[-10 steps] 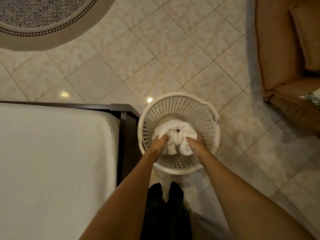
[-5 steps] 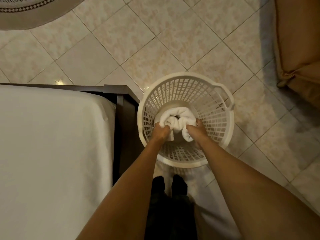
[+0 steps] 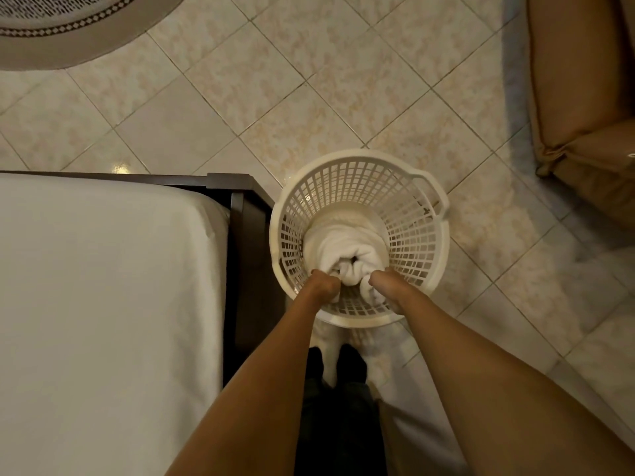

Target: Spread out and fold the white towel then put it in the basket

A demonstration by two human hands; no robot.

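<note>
The white towel (image 3: 347, 245) lies bunched and rolled in the bottom of a round white plastic basket (image 3: 419, 231) that stands on the tiled floor. Both my arms reach down into the basket from its near side. My left hand (image 3: 324, 285) is closed on the towel's left end. My right hand (image 3: 385, 281) grips the towel's right end. My fingers are buried in the cloth and partly hidden.
A bed with a white sheet (image 3: 103, 304) and a dark wooden frame (image 3: 240, 207) stands right against the basket's left side. A brown upholstered seat (image 3: 584, 97) fills the upper right. A round patterned rug (image 3: 68, 29) lies at the upper left. My dark-clad feet (image 3: 336, 365) stand below the basket.
My hands have stayed closed on the towel inside the basket and pushed it deeper. The view has tilted, so the basket sits a little lower and to the right in the frame.
</note>
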